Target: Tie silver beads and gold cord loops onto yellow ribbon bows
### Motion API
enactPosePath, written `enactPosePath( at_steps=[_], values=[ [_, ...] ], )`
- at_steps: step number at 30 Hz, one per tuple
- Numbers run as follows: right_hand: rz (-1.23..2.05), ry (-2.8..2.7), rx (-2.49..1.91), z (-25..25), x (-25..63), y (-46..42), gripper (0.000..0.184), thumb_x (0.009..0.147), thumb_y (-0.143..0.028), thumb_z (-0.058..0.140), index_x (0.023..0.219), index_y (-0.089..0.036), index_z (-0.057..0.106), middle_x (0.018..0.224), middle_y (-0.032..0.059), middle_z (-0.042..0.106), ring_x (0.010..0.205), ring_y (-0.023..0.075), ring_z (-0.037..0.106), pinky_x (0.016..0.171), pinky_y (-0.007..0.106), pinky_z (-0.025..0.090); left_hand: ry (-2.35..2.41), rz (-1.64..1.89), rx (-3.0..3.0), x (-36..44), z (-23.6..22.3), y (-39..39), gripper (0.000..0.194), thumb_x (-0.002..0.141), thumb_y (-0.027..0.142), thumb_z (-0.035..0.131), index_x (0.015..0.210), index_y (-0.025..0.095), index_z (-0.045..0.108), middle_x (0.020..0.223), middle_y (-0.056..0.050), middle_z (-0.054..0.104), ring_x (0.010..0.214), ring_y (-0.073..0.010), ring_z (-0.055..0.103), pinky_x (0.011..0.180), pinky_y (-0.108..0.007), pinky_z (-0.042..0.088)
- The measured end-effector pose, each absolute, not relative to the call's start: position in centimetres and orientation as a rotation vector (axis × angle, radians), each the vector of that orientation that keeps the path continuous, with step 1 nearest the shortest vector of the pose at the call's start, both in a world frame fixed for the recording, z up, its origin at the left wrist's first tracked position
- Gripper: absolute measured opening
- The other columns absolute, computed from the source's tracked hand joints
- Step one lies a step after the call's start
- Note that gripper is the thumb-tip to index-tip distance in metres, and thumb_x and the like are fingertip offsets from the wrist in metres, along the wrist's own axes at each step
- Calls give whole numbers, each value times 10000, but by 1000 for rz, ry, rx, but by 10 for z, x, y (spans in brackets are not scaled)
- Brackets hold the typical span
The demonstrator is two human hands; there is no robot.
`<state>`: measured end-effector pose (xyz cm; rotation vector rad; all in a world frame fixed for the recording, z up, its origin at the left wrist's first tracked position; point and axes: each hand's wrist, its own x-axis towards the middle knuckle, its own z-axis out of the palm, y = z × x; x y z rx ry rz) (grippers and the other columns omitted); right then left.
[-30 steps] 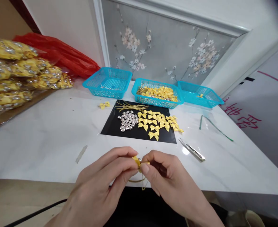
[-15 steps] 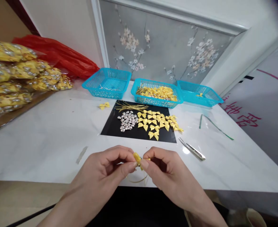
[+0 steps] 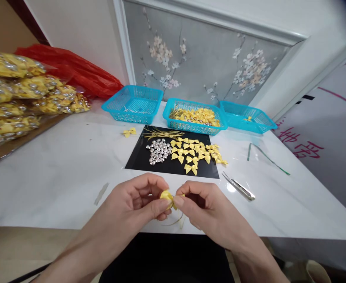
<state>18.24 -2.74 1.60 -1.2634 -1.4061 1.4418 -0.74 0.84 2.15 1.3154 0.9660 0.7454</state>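
Near the front edge of the table, my left hand pinches a yellow ribbon bow between thumb and fingers. My right hand is closed on the right side of the same bow, fingertips almost meeting the left ones. Thin cord ends dangle below the bow; the fingers hide much of its middle. Beyond the hands lies a black mat bearing a heap of silver beads, a bundle of gold cords and rows of yellow bows.
Three blue baskets line the back; the middle one holds yellow bows and cords. Tweezers and a green strip lie at right. Bagged bows and a red plastic bag are at left. A single bow sits beside the mat.
The left fingers have shifted their hold and opened out a little, showing more of the bow. The hanging cord has changed its curve. Things on the table stay put.
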Motion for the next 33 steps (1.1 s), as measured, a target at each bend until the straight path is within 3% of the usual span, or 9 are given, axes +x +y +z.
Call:
enactPosePath(
  at_steps=[4,7,10,13,17,21,26,33],
  values=[
    [1127,-1450,-1199,19,189,-31,164,975,-238,539,972,-172,688,681,-42,555,518,62,467,481,187,405,1030,827,1294,-8,18,8,82,804,289,779,857,261,723,752,21,743,674,-118,673,618,-169,552],
    [899,-1391,-1061,27,191,-39,280,972,-125,491,1180,-220,652,831,-24,667,563,64,594,559,198,528,1082,861,1304,-9,14,6,123,788,302,792,896,281,737,750,27,752,668,-116,676,608,-159,548],
    [719,-1361,-1055,39,191,-48,283,959,-61,515,1113,-235,676,767,-35,712,617,88,670,599,198,573,1119,882,1339,-12,11,5,129,781,312,792,904,289,763,764,17,770,693,-130,691,619,-163,550],
    [439,-1251,-1084,47,189,-54,213,951,-61,584,927,-235,704,734,-34,714,622,95,670,620,210,582,1151,870,1368,-16,10,3,80,775,320,792,844,279,796,784,2,788,714,-147,702,640,-176,556],
    [298,-1335,-956,42,180,-57,243,928,-7,585,894,-219,697,742,-29,723,638,114,675,656,252,596,1190,825,1343,-17,12,0,52,770,325,794,779,277,812,746,8,787,709,-151,693,643,-175,549],
    [539,-1520,-949,15,162,-59,260,925,-24,599,965,-248,723,848,5,672,703,134,692,604,240,593,1194,855,1279,-16,11,-3,81,738,360,826,775,288,821,752,8,803,720,-164,705,657,-181,559],
    [410,-1567,-1103,-12,149,-58,366,900,23,564,1024,-269,745,843,-4,517,658,89,572,547,189,504,1154,851,1176,-20,7,-5,83,748,352,833,800,287,826,773,4,804,765,-178,702,707,-205,572],
    [367,-1564,-1206,-13,148,-60,346,958,-45,531,1146,-279,702,813,2,540,641,112,571,533,228,463,1059,835,976,-14,13,-6,147,697,363,872,763,235,841,730,-31,795,717,-161,674,667,-188,574]
  ],
)
